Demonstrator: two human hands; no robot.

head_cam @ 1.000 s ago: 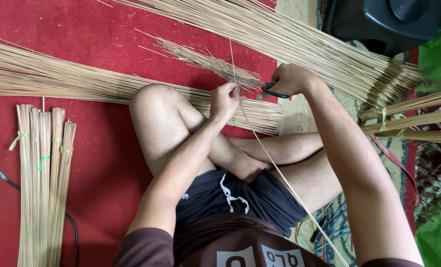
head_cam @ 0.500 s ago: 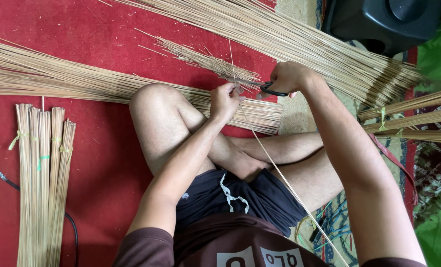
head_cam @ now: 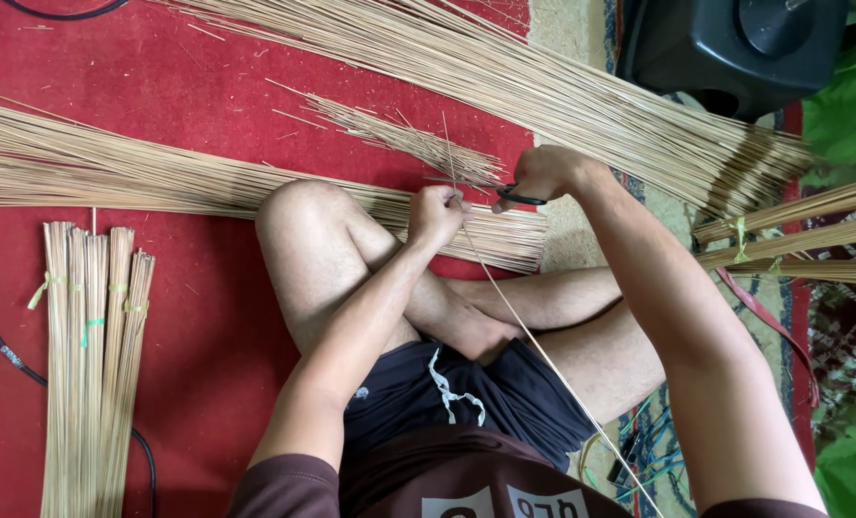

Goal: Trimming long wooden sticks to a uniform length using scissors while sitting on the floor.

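Pale, straw-coloured sticks cover the red mat (head_cam: 207, 86) where a person sits cross-legged. The left hand (head_cam: 437, 213) is closed around one long thin stick (head_cam: 533, 338) that runs from above the knee back across the lap. The right hand (head_cam: 541, 175) is clenched on a small dark blade (head_cam: 522, 199) set against that stick, just beside the left. The stick looks light, springy and easily snapped; pinching it close to the blade should steady it best. Tied bundles (head_cam: 87, 355) lie well apart at left.
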